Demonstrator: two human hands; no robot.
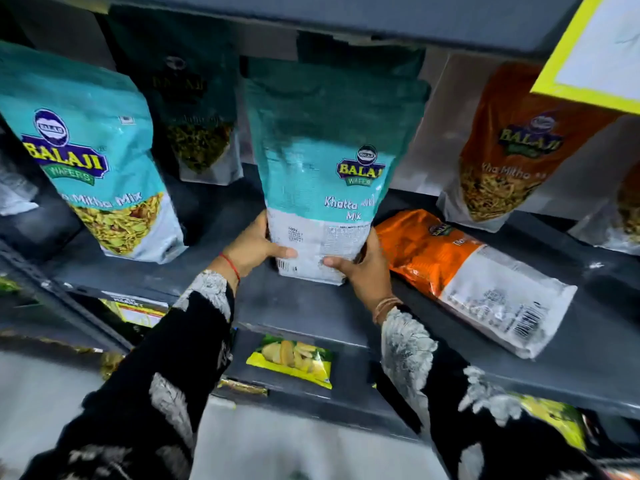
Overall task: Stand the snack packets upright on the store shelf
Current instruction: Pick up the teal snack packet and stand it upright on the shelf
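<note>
Both hands grip the base of one teal packet, which stands upright near the middle of the grey metal shelf, a little back from its front edge. The left hand wraps the packet's lower left corner, thumb across the white printed panel; the right hand holds the lower right corner the same way, thumb on the front and fingers behind. The packet's bottom edge touches the shelf between the two wrists.

Three teal packets show on this shelf: the held one, a second teal packet upright toward the left end, and a darker, shadowed one upright at the back between them. Three orange packets are visible: one orange packet lies flat just to the right of the right hand, an upright orange packet stands at the back toward the right end, and another is partly cut off at the right edge of the view.

All are glossy plastic pouches, flat-bottomed, with a white lower band; some have clear windows showing yellow mix. A small yellow chip packet lies flat on the lower shelf. The sleeves are black with pale embroidered patches.
</note>
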